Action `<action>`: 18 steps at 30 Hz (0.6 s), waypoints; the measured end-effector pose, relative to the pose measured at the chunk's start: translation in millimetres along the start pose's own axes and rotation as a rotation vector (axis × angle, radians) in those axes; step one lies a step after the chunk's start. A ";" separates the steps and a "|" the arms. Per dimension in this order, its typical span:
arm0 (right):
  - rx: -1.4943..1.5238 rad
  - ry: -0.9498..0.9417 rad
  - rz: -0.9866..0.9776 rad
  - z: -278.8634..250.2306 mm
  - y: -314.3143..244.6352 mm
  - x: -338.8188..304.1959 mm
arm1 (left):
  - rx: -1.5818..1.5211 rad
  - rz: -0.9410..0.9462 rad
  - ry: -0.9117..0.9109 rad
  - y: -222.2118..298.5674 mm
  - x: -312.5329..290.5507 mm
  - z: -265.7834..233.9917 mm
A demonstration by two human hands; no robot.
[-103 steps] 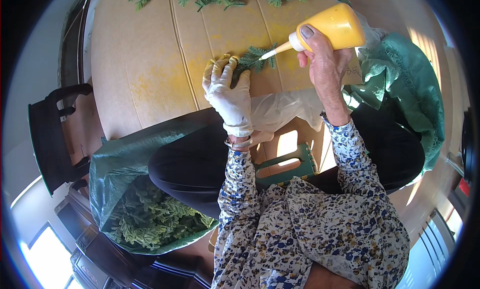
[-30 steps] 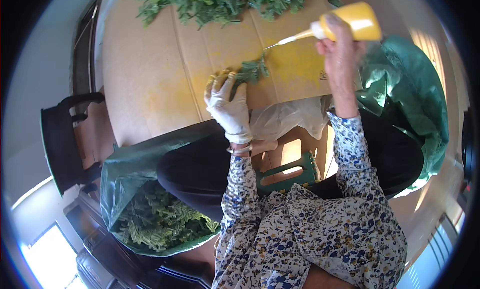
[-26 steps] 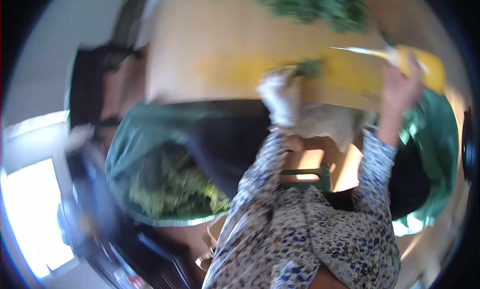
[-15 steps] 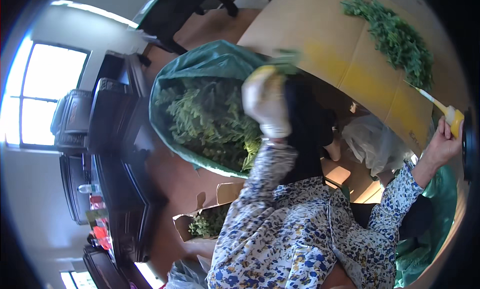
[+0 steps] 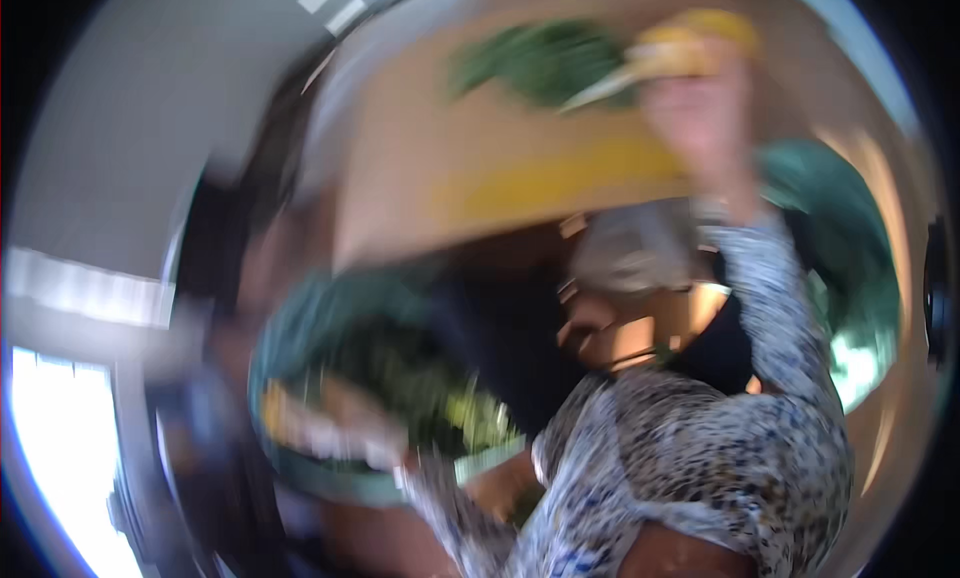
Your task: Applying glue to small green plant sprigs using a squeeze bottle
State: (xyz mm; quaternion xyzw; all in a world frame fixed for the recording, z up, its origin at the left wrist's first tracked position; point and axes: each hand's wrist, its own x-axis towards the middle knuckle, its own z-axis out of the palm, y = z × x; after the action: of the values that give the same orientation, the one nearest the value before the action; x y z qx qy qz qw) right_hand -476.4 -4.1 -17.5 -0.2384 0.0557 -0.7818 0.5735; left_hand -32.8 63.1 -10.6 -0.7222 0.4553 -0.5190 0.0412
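Observation:
My right hand (image 5: 705, 118) is wrapped round a yellow squeeze bottle (image 5: 715, 38), whose long white nozzle points left and down. Just beside the nozzle, a bunch of green artificial foliage (image 5: 545, 63) lies on a brown cardboard sheet (image 5: 400, 148) with a yellow stain. On the left, my gloved left hand (image 5: 335, 423) is over a green bag (image 5: 275, 338) filled with green foliage (image 5: 470, 413). Motion blur smears its fingers, so I cannot make out whether they hold anything.
A clear plastic bag (image 5: 635, 248) lies under the near edge of the cardboard. Another green bag (image 5: 840, 228) stands at the right. Dark furniture (image 5: 225, 248) and a bright window (image 5: 70, 448) are at the left.
My left hand has swung down and left to the green bag; the green sprig near it no longer shows. My right hand has brought the bottle up beside the foliage. The view has turned.

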 end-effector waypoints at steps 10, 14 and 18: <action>-0.184 0.398 -0.365 -53.6 -95.9 -49.9 | -1.661 1.116 0.276 325.8 98.9 -113.8; 0.007 0.629 -0.541 -70.2 -117.4 -98.8 | -1.212 1.206 0.688 405.5 90.6 -185.5; 0.039 0.454 -0.697 -77.2 -107.5 -96.1 | -1.158 1.152 0.770 422.6 48.9 -218.2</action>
State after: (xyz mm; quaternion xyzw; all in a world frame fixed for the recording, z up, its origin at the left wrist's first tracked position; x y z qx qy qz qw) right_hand -581.7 106.4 -76.3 -0.0536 0.0820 -0.9627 0.2522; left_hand -462.1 -126.9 -100.8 -0.0663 0.9188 -0.3133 -0.2306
